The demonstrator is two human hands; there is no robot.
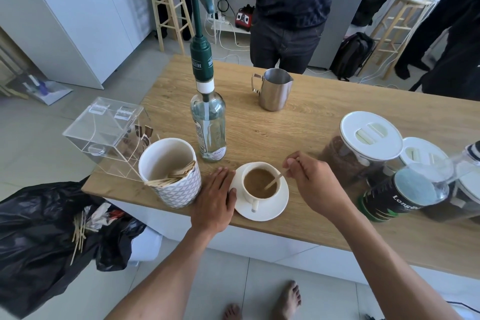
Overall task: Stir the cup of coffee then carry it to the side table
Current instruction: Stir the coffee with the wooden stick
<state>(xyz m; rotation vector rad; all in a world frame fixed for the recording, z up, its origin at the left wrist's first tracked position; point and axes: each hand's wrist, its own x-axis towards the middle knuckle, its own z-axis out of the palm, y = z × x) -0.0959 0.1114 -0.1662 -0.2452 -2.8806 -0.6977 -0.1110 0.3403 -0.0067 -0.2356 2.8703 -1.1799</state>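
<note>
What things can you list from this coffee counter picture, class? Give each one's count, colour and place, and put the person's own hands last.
Coffee cup: one, white, on saucer, near counter edge.
Stir stick: one, wooden, tip in the coffee.
Stick holder: one, white patterned, left of cup.
Syrup bottle: one, clear, green pump, behind cup.
Milk jug: one, steel, far side.
Clear box: one, counter's left corner.
Jars: white-lidded, count unclear, right.
Tin: one, black-green, right.
Bin bag: one, black, floor left.
Stools: two, wooden, background.
Counter: one, wood.
Left hand: flat, touching saucer.
Right hand: pinching the stick.
</note>
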